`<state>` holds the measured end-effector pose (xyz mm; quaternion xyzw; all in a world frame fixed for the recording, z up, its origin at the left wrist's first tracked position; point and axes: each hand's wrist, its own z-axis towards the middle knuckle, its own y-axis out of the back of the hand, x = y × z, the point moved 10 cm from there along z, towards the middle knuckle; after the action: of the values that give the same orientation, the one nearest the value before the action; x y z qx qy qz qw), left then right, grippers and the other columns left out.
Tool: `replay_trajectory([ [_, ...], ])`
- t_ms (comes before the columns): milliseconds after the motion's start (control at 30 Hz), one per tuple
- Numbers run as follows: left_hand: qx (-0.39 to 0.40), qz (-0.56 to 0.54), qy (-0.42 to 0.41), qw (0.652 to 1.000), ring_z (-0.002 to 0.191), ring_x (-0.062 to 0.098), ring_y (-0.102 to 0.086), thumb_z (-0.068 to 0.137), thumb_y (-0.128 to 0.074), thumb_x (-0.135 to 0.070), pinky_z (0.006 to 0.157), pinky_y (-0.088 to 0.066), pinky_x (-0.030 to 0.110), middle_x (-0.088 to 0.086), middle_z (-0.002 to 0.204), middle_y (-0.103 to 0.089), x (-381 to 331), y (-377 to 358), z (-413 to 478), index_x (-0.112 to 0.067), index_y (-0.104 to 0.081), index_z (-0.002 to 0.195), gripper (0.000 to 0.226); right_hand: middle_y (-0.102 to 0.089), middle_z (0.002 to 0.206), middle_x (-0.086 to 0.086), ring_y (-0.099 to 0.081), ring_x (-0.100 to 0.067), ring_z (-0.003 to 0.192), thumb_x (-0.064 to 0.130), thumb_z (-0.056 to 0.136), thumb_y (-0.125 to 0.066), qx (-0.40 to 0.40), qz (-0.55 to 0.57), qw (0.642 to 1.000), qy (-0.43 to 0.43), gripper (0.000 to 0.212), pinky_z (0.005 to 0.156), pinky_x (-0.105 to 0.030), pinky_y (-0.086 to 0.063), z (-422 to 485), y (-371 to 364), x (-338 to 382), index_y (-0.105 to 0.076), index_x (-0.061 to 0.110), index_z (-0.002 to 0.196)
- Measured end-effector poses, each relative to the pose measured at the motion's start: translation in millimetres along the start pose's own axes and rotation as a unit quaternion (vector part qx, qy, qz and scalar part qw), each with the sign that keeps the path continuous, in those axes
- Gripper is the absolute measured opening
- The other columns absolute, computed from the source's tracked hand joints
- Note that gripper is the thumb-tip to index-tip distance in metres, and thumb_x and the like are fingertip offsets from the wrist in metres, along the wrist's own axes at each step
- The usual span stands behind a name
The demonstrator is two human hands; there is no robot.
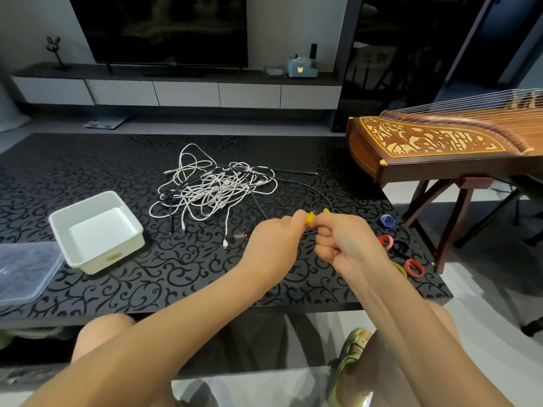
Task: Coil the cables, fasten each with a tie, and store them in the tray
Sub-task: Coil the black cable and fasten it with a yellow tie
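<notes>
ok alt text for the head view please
The left hand and right hand pinch a yellow tie over a dark patterned table. Beyond them white and black cables lie tangled; an empty white tray sits at left, spare ties at right.

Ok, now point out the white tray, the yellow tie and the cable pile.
white tray (88,264), head view, on its near outer wall.
yellow tie (310,219), head view, on its exposed yellow part.
cable pile (211,189), head view, on the tangled white middle.
</notes>
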<state>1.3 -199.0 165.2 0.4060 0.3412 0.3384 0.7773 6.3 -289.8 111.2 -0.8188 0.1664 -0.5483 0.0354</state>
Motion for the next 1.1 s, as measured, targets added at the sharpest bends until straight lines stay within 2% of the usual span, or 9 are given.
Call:
replay_trajectory([
  [67,-0.006,-0.063,0.017,0.998,0.046,0.020,-0.041,0.090,-0.060,-0.009,0.042,-0.025,0.028,0.002,0.057,-0.046,7.5,1.5,-5.5,-0.004,-0.052,0.092,0.010,-0.021,0.045,0.004,-0.016,-0.008,0.037,-0.001,0.088,-0.053,0.024,-0.022,0.999,0.041,0.029,0.034,-0.019,-0.015,-8.7,-2.0,2.6,-0.042,0.013,0.065],
  [167,-0.021,-0.200,0.041,0.979,0.053,0.011,-0.049,0.095,-0.052,-0.018,0.050,-0.034,0.023,0.001,0.068,-0.058,15.5,7.9,-14.2,-0.019,-0.042,0.114,0.021,-0.021,0.048,0.004,-0.017,-0.008,0.041,0.001,0.089,-0.055,0.040,-0.029,0.994,0.102,0.034,0.036,-0.020,-0.017,-21.6,-6.6,8.3,-0.045,0.011,0.058],
  [300,-0.039,-0.263,0.036,0.963,0.056,0.010,-0.048,0.098,-0.046,-0.021,0.053,-0.038,0.020,0.000,0.066,-0.054,13.3,17.3,-17.0,-0.022,-0.043,0.098,0.003,-0.022,0.050,0.003,-0.018,-0.011,0.046,0.000,0.088,-0.050,0.031,-0.084,0.984,0.152,0.027,0.044,-0.025,-0.017,-28.7,-9.7,16.4,-0.047,0.002,0.061],
  [400,0.005,-0.281,0.081,0.956,0.061,0.017,-0.051,0.100,-0.040,-0.030,0.063,-0.050,0.038,0.005,0.073,-0.056,18.8,7.3,-11.2,-0.018,-0.044,0.093,0.014,-0.029,0.047,0.008,-0.023,-0.010,0.048,0.002,0.087,-0.047,-0.001,-0.151,0.974,0.170,0.021,0.049,-0.027,-0.021,-29.6,-7.1,14.3,-0.053,-0.003,0.068],
  [567,0.084,-0.171,0.024,0.981,0.064,0.023,-0.042,0.100,-0.038,-0.014,0.060,-0.036,0.038,-0.001,0.074,-0.039,6.5,-2.7,-4.3,-0.013,-0.033,0.082,0.019,-0.029,0.046,0.010,-0.023,-0.012,0.049,0.004,0.087,-0.046,-0.026,-0.213,0.962,0.170,0.024,0.047,-0.026,-0.021,-25.6,-1.5,11.2,-0.052,0.005,0.064],
  [700,0.076,-0.106,0.049,0.990,0.056,0.009,-0.026,0.086,-0.040,0.008,0.052,-0.018,0.030,-0.009,0.070,-0.025,4.4,-7.8,-3.1,-0.019,-0.023,0.079,0.033,-0.021,0.052,0.003,-0.017,-0.011,0.048,0.001,0.083,-0.045,-0.024,-0.231,0.955,0.183,0.019,0.047,-0.026,-0.016,-21.8,-8.4,11.0,-0.048,-0.015,0.073],
  [867,0.053,-0.174,0.126,0.975,0.054,0.013,-0.029,0.091,-0.038,0.001,0.048,-0.018,0.026,-0.003,0.065,-0.034,11.8,-19.5,-9.4,-0.026,-0.019,0.069,0.039,-0.031,0.046,0.012,-0.024,-0.006,0.042,0.002,0.086,-0.048,-0.029,-0.232,0.956,0.175,0.020,0.041,-0.021,-0.022,-19.9,1.1,2.6,-0.052,0.001,0.066],
  [1000,0.001,-0.241,0.189,0.952,0.050,0.007,-0.041,0.095,-0.041,-0.004,0.045,-0.032,0.017,-0.003,0.063,-0.044,32.6,-10.8,-8.2,-0.020,-0.029,0.070,0.032,-0.031,0.042,0.013,-0.023,-0.006,0.040,-0.001,0.086,-0.047,0.016,-0.199,0.961,0.191,0.018,0.041,-0.022,-0.020,-28.2,-3.6,1.4,-0.057,0.004,0.072],
  [1100,0.006,-0.281,0.189,0.941,0.050,-0.010,-0.049,0.100,-0.040,-0.010,0.048,-0.036,0.007,-0.009,0.060,-0.046,38.7,-5.1,-9.2,-0.021,-0.034,0.072,0.031,-0.037,0.042,0.014,-0.027,-0.003,0.039,-0.001,0.088,-0.050,0.033,-0.159,0.966,0.201,0.015,0.040,-0.018,-0.022,-34.0,-6.1,4.3,-0.061,0.002,0.078],
])
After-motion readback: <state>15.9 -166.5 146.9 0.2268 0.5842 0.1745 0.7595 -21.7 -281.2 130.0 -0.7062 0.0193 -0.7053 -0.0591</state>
